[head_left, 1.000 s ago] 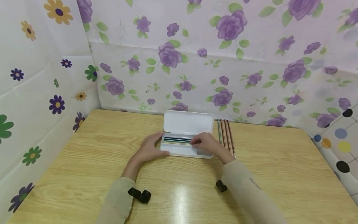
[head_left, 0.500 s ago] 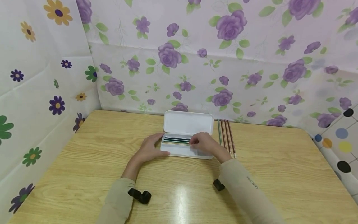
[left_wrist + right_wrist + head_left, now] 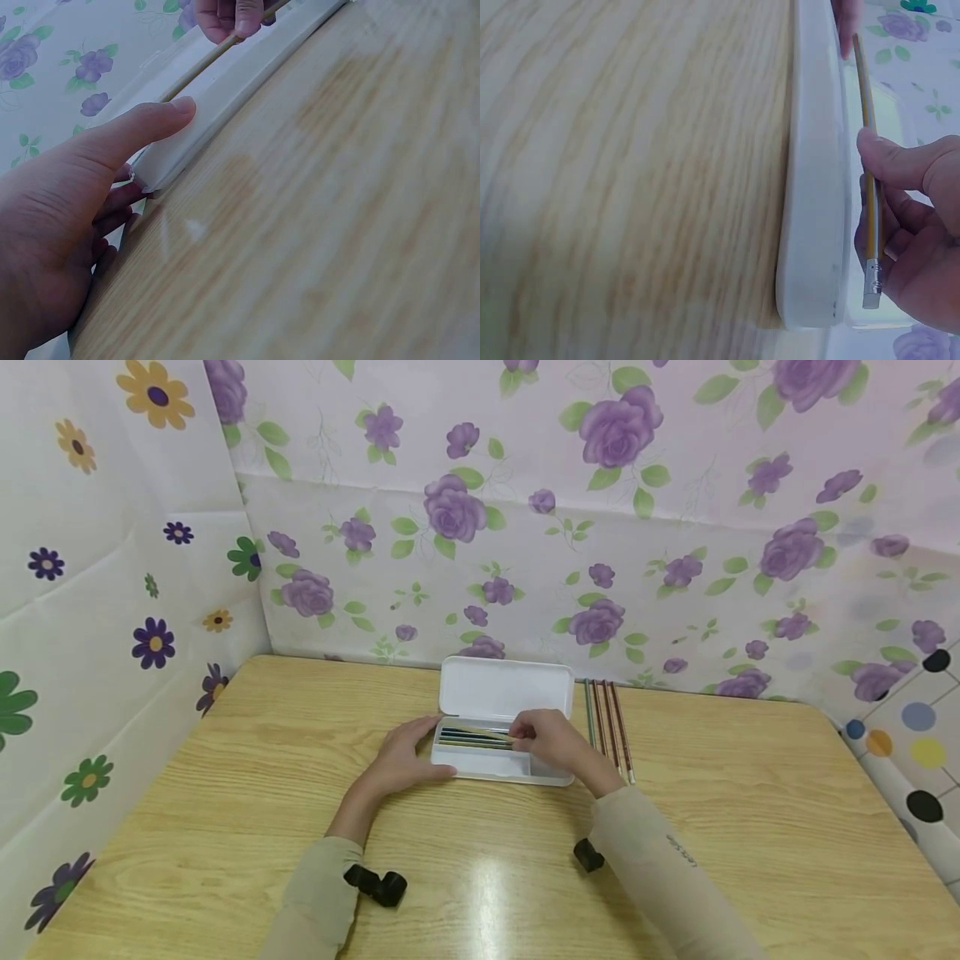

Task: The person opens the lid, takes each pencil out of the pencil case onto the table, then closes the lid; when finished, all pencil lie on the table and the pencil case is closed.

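Observation:
A white pencil case (image 3: 480, 765) lies with its lid (image 3: 506, 687) raised at the back; several dark and green pencils (image 3: 468, 742) rest in its rear compartment. The right hand (image 3: 551, 739) pinches a yellow pencil (image 3: 487, 732) between thumb and fingers, slanted over the others. In the right wrist view this yellow pencil (image 3: 870, 217) shows its eraser end below the right hand (image 3: 922, 217). At the case's left end, the left hand (image 3: 401, 760) grips it, and in the left wrist view the left hand's (image 3: 67, 202) thumb lies over the case's edge, its fingers at the end.
To the right of the case lie a green pencil (image 3: 589, 710) and several reddish-brown pencils (image 3: 617, 727) side by side on the wooden table (image 3: 720, 793). Flowered sheets (image 3: 525, 527) hang behind the table and at its left. A black device is on each wrist.
The right hand has lifted the yellow pencil from the front of the row, and it now slants over the other pencils. The left hand has stayed at the case's left end.

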Tool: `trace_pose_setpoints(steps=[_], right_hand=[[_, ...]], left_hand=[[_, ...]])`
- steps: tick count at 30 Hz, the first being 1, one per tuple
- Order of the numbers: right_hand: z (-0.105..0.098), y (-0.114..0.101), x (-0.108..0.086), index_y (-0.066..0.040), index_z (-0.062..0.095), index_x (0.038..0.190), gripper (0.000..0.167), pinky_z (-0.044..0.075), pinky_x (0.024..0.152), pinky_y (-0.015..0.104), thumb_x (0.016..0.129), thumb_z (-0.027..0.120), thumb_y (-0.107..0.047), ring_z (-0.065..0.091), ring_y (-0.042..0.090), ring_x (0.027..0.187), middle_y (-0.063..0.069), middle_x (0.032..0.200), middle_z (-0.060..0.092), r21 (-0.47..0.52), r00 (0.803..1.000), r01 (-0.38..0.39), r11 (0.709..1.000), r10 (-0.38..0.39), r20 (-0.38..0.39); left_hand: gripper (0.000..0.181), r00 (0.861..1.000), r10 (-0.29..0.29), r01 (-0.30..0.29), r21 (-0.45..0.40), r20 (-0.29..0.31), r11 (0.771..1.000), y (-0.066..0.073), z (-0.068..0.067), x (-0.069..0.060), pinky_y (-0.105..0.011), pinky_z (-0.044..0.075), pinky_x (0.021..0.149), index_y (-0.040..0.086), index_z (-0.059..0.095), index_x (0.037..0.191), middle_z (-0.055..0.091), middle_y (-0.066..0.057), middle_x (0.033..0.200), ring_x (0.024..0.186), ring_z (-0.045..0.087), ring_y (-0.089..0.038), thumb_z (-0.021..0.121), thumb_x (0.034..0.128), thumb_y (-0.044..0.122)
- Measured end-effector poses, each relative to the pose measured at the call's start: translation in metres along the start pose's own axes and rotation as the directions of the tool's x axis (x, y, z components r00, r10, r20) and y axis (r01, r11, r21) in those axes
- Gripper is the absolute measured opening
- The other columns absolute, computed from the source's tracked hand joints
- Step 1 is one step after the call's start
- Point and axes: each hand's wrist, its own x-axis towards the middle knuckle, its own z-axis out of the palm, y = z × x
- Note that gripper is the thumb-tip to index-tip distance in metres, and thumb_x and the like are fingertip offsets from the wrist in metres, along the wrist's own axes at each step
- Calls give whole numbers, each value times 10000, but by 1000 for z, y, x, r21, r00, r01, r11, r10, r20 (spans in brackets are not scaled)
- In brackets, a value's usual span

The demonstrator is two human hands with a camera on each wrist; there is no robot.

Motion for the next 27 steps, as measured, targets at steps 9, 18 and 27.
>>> trace_pose_setpoints(steps=[9,18,27], right_hand=[[-8,5,-5,24,703,1061,166,526,715,337,914,640,-21,621,193,823,68,919,660,-1,999,-1,1000,1,-53],[-20,10,-12,15,664,1120,201,517,631,304,952,612,-81,614,183,794,96,998,657,93,989,-113,989,121,-82],[-38,17,-21,55,633,1141,252,525,780,394,942,630,-98,623,266,905,135,998,666,104,971,-123,987,141,-192]], left_hand=[[931,1000,2,-2,-5,-3,1000,0,0,0,-560,157,1124,95,401,1482,351,-156,1514,1397,258,-369,831,719,408],[931,1000,11,-11,-4,-7,1000,-1,0,0,-564,164,1121,88,408,1477,369,-157,1503,1390,273,-369,834,717,416],[926,1000,21,-21,-10,-11,1000,-1,0,0,-555,161,1122,95,420,1471,387,-146,1495,1387,283,-360,839,708,412]])
